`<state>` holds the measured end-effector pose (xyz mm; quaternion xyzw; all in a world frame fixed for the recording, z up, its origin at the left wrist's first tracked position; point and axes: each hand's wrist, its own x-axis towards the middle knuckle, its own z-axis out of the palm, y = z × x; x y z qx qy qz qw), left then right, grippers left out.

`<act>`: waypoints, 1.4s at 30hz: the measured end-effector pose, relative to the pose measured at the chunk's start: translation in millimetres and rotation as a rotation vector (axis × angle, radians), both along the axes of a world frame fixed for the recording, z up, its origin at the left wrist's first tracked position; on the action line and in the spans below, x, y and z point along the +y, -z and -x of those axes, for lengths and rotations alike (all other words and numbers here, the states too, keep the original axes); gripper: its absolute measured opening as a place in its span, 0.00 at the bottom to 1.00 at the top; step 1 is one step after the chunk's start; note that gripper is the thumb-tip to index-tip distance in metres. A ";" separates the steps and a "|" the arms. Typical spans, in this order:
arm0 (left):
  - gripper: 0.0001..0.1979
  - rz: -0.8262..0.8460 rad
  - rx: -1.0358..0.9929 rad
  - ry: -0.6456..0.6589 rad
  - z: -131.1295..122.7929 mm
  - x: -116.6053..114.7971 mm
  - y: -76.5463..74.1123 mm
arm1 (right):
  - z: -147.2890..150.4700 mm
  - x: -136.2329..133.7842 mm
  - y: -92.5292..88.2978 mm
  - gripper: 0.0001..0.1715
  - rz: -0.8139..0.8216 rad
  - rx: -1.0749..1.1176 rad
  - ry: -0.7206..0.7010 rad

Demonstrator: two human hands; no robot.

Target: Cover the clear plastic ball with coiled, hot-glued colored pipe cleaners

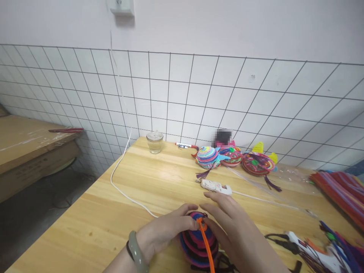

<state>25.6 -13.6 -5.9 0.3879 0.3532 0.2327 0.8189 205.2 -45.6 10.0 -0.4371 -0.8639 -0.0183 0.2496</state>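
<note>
Close in front of me is a round cloth piece (199, 242), striped in black, blue and pink. An orange strip (207, 242) runs from its top toward me. My left hand (170, 223) curls round the left side of the striped piece, its thumb pressed at the top by the strip's end. From the right, my right hand (230, 223) cups the piece, with a finger against the orange end and the other fingers arched above. The underside of the piece is hidden. A glue gun (214, 186) lies on the table just beyond my right fingertips.
Behind are a lidded glass of liquid (155, 143), a marker (186, 145) and colourful stuffed cloth fish (209, 157). A white cord (113, 172) crosses the left side of the wooden table (91, 227). A power strip (309, 248) and striped fabric (338, 189) lie right.
</note>
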 end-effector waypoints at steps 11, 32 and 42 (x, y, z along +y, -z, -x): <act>0.44 0.057 -0.184 0.015 -0.8 -2.3 8.2 | -0.2 -6.2 -17.8 0.15 0.313 -0.004 0.007; 0.19 -0.204 -0.176 0.025 2.8 1.2 1.1 | -2.5 -7.4 -14.7 0.20 0.200 0.110 -0.103; 0.20 -0.234 -0.184 -0.008 3.7 1.0 -5.5 | -2.9 -9.6 -15.9 0.24 0.038 -0.004 -0.066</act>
